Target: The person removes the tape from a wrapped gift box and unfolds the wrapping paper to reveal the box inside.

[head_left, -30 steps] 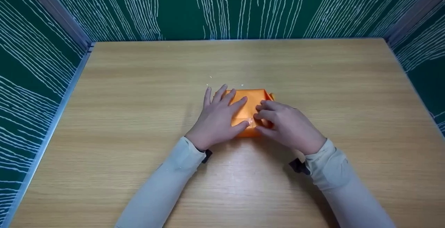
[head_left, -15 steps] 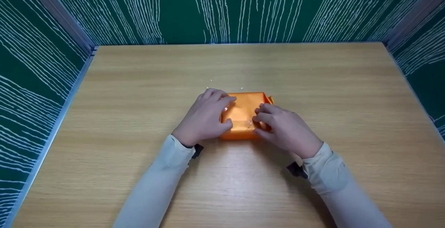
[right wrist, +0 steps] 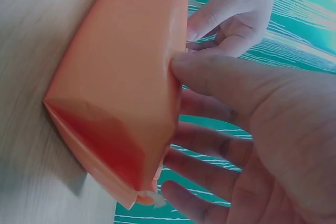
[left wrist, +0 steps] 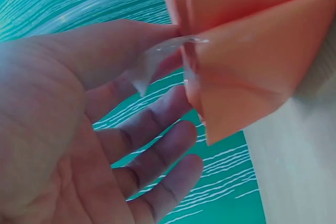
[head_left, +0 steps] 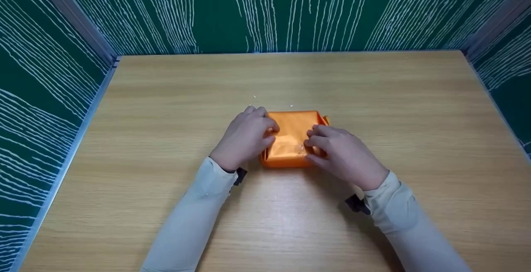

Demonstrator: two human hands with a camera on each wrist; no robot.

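A package wrapped in shiny orange paper [head_left: 292, 129] lies on the table, its end flap [left wrist: 247, 72] folded to a point in the left wrist view. At its left end is my left hand [head_left: 247, 137]; thumb and index finger pinch a strip of clear tape [left wrist: 152, 64] that sticks out from the paper's edge. The other left fingers [left wrist: 173, 137] are loosely bent. My right hand [head_left: 344, 151] holds the package's right side, thumb [right wrist: 202, 72] on the near upper edge and fingers over the top. Another wisp of tape [right wrist: 155, 199] shows at the right end's folded paper.
The wood-grain table [head_left: 166, 89] extends around the package. Small white scraps [head_left: 291, 105] lie just behind it. Green panels with white streaky lines [head_left: 220, 15] border the table at the back and both sides.
My left hand has drawn back from its spread position over the package's top to the left end, and its fingers have curled in. The right hand stays at the right side.
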